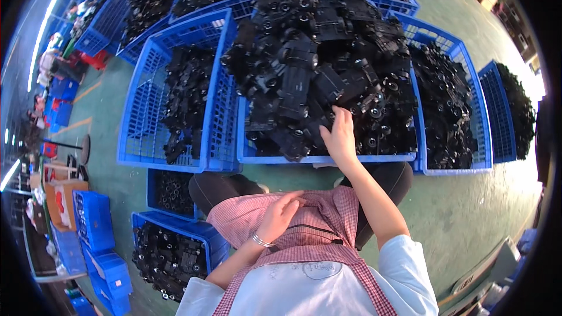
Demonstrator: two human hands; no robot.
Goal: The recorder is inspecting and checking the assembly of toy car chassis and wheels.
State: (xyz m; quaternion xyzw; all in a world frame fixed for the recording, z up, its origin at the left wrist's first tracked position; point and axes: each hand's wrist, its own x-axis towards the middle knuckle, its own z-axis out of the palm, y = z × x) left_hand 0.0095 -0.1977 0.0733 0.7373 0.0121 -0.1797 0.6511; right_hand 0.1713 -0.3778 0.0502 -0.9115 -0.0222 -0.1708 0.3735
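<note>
My right hand (340, 136) reaches over the front of a blue crate (328, 158) heaped with black plastic vehicle chassis (294, 85) that look like toy car bases with small wheels. Its thumb stands apart from the fingers, and the fingertips are at the chassis, with nothing visibly held. Over my lap, my left hand (282, 213) hovers near the red checked apron (246, 213), fingers stretched out and holding nothing. A silvery bracelet circles that wrist.
A part-filled blue crate (140, 131) stands left of the heap, another crate (487, 155) right of it. By my left leg are a bin of small dark rings (174, 192) and a crate of black parts (170, 257). More filled crates stand behind on the green floor (456, 210).
</note>
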